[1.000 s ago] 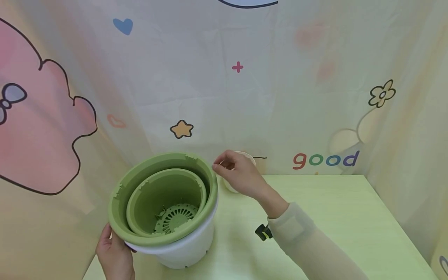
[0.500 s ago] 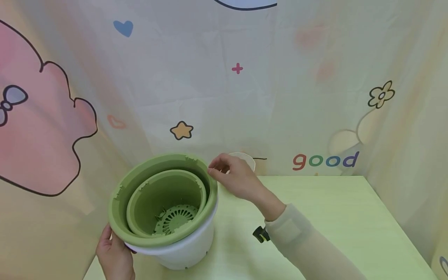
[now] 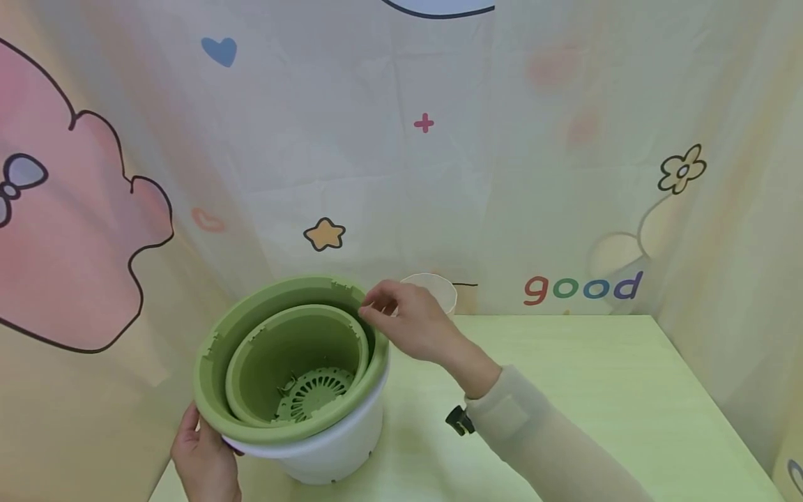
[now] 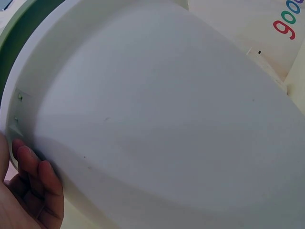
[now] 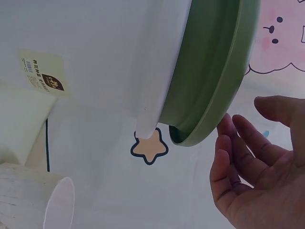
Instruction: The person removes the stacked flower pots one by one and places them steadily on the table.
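Note:
At the left of the head view stands a stack of nested flowerpots. A white pot (image 3: 351, 446) is outermost, a large green pot (image 3: 210, 408) with a wide rim sits in it, and a smaller green pot (image 3: 301, 324) with a slotted base lies inside that. My left hand (image 3: 207, 460) grips the stack at its near-left rim; in the left wrist view its fingers (image 4: 50, 179) curl under the white lip. My right hand (image 3: 410, 321) hovers at the right side of the green rim, fingers loosely bent and holding nothing. In the right wrist view its fingertips are close to the rim's edge.
A whitish round container (image 5: 28, 200) stands behind my right hand, against the printed curtain (image 3: 351, 139). The pale green table (image 3: 564, 390) extends to the right. A small black device (image 3: 460, 421) sits by the right sleeve cuff. A label (image 5: 43, 76) sticks to the white pot.
My right hand has moved left, from beside the green rim to over its right edge, uncovering more of the whitish container. My left hand and the flowerpots have stayed in place.

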A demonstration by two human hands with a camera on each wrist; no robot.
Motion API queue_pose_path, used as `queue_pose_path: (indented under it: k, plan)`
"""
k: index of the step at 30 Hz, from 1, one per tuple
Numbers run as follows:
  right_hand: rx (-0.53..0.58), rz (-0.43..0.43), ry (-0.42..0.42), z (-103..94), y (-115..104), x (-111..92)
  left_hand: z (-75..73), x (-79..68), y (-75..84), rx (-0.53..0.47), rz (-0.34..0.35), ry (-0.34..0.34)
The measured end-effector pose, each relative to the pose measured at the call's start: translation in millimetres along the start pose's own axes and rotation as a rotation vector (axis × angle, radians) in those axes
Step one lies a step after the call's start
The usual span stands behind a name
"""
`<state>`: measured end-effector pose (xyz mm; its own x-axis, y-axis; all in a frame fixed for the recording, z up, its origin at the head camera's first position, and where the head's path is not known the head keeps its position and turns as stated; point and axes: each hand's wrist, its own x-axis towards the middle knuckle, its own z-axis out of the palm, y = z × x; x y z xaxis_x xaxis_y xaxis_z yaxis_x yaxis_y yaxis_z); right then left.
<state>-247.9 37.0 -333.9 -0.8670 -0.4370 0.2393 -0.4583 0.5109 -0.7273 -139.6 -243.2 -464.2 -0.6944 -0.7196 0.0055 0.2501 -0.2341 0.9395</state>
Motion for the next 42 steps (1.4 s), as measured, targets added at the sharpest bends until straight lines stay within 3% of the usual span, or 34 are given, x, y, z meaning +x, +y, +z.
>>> queue_pose_path:
  k: [12, 25, 36, 42]
  plan:
    - [-0.14, -0.042, -0.007, 8.1, -2, 6, 0.9, -0.7, 1.3, 0.023, 0.001, 0.007]
    - [-0.261, -0.022, -0.06, 18.0, -7, 11, 0.7, -1.1, 0.8, 0.016, 0.002, 0.005]
    - [-0.496, -0.088, -0.062, 26.0, -12, 15, 1.9, -1.9, 2.0, 0.02, -0.001, -0.001]
    - [-0.692, -0.115, -0.101, 30.5, -17, 19, 1.2, -1.3, 2.8, 0.026, -0.017, 0.004]
